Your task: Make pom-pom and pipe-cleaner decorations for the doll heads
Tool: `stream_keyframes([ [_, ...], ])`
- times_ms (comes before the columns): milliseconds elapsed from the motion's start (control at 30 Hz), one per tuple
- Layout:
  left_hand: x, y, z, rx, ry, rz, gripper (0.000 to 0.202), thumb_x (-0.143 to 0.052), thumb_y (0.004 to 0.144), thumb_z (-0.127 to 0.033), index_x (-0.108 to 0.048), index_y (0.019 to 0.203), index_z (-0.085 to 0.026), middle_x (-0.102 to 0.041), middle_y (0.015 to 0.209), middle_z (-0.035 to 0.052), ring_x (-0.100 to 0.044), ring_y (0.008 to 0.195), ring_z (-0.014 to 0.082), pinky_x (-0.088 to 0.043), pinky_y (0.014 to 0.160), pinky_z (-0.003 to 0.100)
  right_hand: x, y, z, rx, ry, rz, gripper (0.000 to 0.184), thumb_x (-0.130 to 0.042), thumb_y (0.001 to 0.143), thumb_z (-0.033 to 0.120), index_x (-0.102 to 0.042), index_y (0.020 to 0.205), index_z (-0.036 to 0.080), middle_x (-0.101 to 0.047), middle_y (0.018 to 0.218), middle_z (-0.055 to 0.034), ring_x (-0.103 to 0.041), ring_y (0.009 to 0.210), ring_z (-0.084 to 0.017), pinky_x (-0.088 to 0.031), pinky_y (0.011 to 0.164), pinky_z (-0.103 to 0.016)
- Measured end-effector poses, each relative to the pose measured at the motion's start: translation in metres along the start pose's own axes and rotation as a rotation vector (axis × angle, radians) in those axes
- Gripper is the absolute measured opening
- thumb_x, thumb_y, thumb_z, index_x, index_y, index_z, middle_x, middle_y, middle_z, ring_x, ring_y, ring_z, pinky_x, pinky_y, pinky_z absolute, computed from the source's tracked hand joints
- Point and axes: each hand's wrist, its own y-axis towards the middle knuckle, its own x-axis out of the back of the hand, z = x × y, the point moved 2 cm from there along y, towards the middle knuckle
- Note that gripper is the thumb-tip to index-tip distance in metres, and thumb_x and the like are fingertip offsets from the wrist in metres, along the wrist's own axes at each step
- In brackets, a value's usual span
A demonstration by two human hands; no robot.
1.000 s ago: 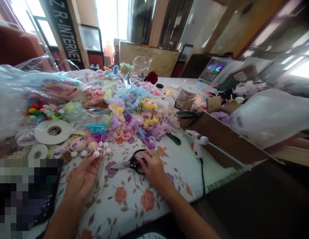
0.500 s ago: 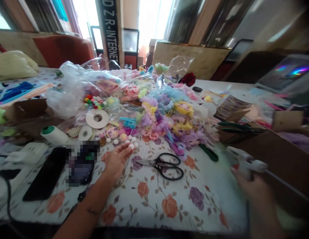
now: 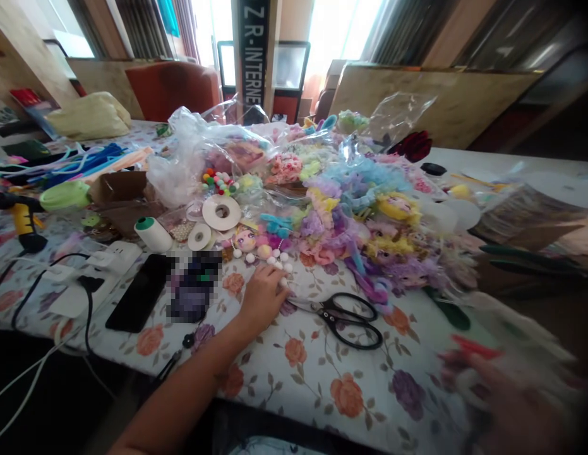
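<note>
My left hand [image 3: 264, 296] rests palm down on the cloth with its fingers bent together. A white pom-pom [image 3: 283, 283] shows only in part at its fingertips. More white pom-poms [image 3: 276, 260] lie just beyond, beside a small doll face [image 3: 245, 240] with pink and yellow trim. To the right of this hand lie black-handled scissors [image 3: 345, 319], blades toward it. At the lower right, my right hand [image 3: 497, 385] is smeared by motion but closed round a white glue gun [image 3: 528, 332] with a red trigger [image 3: 476, 346].
Fluffy pastel dolls and plastic bags [image 3: 180, 151] heap across the middle. Ribbon rolls [image 3: 221, 212], a thread cone [image 3: 153, 234], a black phone [image 3: 137, 294] and a power strip [image 3: 99, 278] lie left. A cardboard box [image 3: 516, 284] and green-handled tool [image 3: 448, 309] stand right.
My view has swung left, so the table sits further right in it. My left hand has turned palm down by the pom-poms. The glue gun has tilted and blurred in my right hand.
</note>
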Motion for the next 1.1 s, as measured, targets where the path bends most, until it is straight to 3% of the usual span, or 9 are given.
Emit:
stream_keyframes([
  [133,0.003,-0.002,0.001,-0.027,0.047,-0.036,0.027,-0.068,0.081,-0.018,-0.068,0.108,-0.018,-0.066,0.105,0.0073,-0.056,0.106,0.0263,-0.046,0.096,0.042,-0.063,-0.067,0.015,-0.14,0.1,0.362,0.032,-0.083,0.058,0.042,-0.072,0.074,0.016,-0.062,0.052,-0.0033,-0.051,0.042,-0.015,-0.034,0.035,-0.024],
  [233,0.004,-0.002,0.003,-0.036,0.047,-0.058,0.024,-0.068,0.082,-0.018,-0.068,0.105,-0.02,-0.067,0.104,0.0064,-0.057,0.105,0.0256,-0.047,0.095,0.041,-0.093,-0.084,0.014,-0.12,0.226,0.547,0.034,-0.082,0.062,0.041,-0.073,0.083,0.017,-0.067,0.063,-0.0034,-0.052,0.045,-0.014,-0.039,0.038,-0.024],
  [333,0.004,-0.002,0.003,-0.03,0.055,-0.041,0.022,-0.07,0.08,-0.018,-0.069,0.102,-0.019,-0.067,0.102,0.0067,-0.058,0.103,0.026,-0.049,0.092,0.041,-0.105,-0.088,0.005,-0.138,0.233,0.652,0.033,-0.08,0.068,0.039,-0.074,0.091,0.017,-0.069,0.068,-0.0035,-0.053,0.047,-0.013,-0.041,0.04,-0.023],
  [433,0.003,-0.002,0.002,-0.044,0.075,-0.035,0.022,-0.071,0.079,-0.017,-0.07,0.1,-0.018,-0.067,0.099,0.0072,-0.059,0.101,0.0261,-0.05,0.091,0.041,-0.108,-0.091,-0.002,-0.141,0.236,0.682,0.034,-0.077,0.072,0.041,-0.075,0.096,0.017,-0.07,0.072,-0.0046,-0.055,0.052,-0.014,-0.042,0.043,-0.023],
  [567,0.005,-0.003,0.0,-0.09,0.072,-0.115,0.022,-0.069,0.081,-0.018,-0.069,0.103,-0.017,-0.066,0.1,0.0077,-0.059,0.101,0.0253,-0.05,0.091,0.04,-0.108,-0.095,-0.005,-0.138,0.222,0.686,0.036,-0.078,0.072,0.041,-0.074,0.1,0.017,-0.07,0.073,-0.0053,-0.057,0.055,-0.015,-0.044,0.045,-0.024],
  [733,0.019,-0.003,-0.006,-0.116,0.006,-0.201,0.013,-0.059,0.089,-0.019,-0.07,0.095,-0.018,-0.07,0.09,0.0055,-0.064,0.089,0.0215,-0.052,0.083,0.036,-0.113,-0.093,-0.006,-0.138,0.245,0.667,0.04,-0.078,0.073,0.042,-0.073,0.104,0.017,-0.069,0.07,-0.0044,-0.057,0.054,-0.015,-0.044,0.045,-0.024],
  [933,0.057,-0.012,-0.024,-0.181,0.078,-0.284,0.028,-0.057,0.092,-0.029,-0.065,0.118,-0.022,-0.069,0.121,0.0073,-0.06,0.119,0.0247,-0.039,0.111,0.046,-0.115,-0.089,-0.005,-0.137,0.274,0.651,0.037,-0.078,0.073,0.038,-0.073,0.102,0.017,-0.069,0.072,-0.004,-0.056,0.054,-0.014,-0.044,0.045,-0.024],
  [1000,0.072,-0.024,-0.018,-0.11,0.097,-0.367,0.033,-0.059,0.09,-0.033,-0.061,0.122,-0.022,-0.067,0.123,0.0077,-0.059,0.12,0.0247,-0.041,0.11,0.044,-0.115,-0.09,-0.002,-0.131,0.255,0.658,0.034,-0.078,0.072,0.04,-0.074,0.096,0.016,-0.069,0.071,-0.0045,-0.055,0.053,-0.014,-0.044,0.044,-0.024],
  [1100,0.093,-0.055,0.01,0.087,0.159,-0.622,0.037,-0.063,0.086,-0.036,-0.059,0.119,-0.019,-0.065,0.121,0.0103,-0.059,0.119,0.0268,-0.044,0.107,0.045,-0.116,-0.093,0.002,-0.123,0.221,0.655,0.029,-0.078,0.071,0.043,-0.074,0.08,0.015,-0.068,0.07,-0.006,-0.055,0.052,-0.014,-0.044,0.045,-0.024],
])
